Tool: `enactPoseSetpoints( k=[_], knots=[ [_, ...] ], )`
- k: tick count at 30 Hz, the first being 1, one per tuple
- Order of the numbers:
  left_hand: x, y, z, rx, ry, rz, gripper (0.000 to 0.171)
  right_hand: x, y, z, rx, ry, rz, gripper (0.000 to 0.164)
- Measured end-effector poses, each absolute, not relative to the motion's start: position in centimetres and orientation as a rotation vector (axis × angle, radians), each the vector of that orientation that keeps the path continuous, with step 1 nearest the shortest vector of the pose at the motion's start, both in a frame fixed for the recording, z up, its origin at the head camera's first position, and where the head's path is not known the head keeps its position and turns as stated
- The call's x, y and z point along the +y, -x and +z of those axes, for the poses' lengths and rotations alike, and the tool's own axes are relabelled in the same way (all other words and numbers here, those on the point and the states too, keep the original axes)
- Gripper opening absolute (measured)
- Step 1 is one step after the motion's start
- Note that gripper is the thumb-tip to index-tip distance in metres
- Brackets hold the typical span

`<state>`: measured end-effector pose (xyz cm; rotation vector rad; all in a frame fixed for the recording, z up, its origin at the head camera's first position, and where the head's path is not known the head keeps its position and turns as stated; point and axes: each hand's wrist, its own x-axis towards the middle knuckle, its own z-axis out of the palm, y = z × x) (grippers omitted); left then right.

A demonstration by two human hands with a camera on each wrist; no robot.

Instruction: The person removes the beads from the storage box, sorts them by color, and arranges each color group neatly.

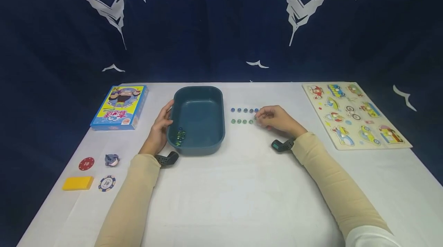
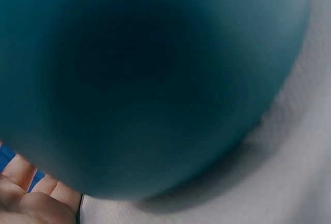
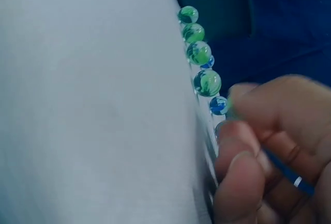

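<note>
A dark teal bin (image 1: 197, 149) stands mid-table with several green glass marbles (image 1: 180, 136) gathered in its near left corner. My left hand (image 1: 157, 133) rests against the bin's left side, fingers spread along the wall up to the rim. To the right of the bin lie a row of several blue marbles (image 1: 245, 110) and, nearer to me, a row of several green marbles (image 3: 199, 53). At the right end of the green row, my right hand (image 1: 277, 118) pinches a green marble (image 3: 233, 112) between thumb and fingertips, which mostly hide it.
A boxed game (image 1: 119, 108) lies at the back left. Nearer are a red chip (image 1: 86, 163), a small shark-like figure (image 1: 112, 159), a yellow block (image 1: 77, 183) and a blue-and-white chip (image 1: 107, 183). A picture puzzle board (image 1: 356, 116) lies at right; a dark curtain (image 1: 221, 28) hangs behind.
</note>
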<state>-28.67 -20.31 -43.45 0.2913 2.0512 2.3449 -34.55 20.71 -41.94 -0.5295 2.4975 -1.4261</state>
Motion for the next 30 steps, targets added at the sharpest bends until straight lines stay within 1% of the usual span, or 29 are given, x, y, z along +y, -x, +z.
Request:
enactPoseSetpoints(
  k=[14,24,30],
  knots=[
    [-20.44,28.72,-43.40,2.078,-0.288,2.326,0.079,20.64,34.67,-42.54,2.589,0.462,-1.327,0.021],
    [-20.58,28.74,-43.54,2.083,-0.281,2.322,0.079,20.45,34.74,-42.58,2.577,0.502,-1.339,0.021],
    [-20.57,28.87,-43.58,2.049,-0.295,2.348,0.079,20.53,34.90,-41.97,2.492,0.474,-1.414,0.023]
  ],
)
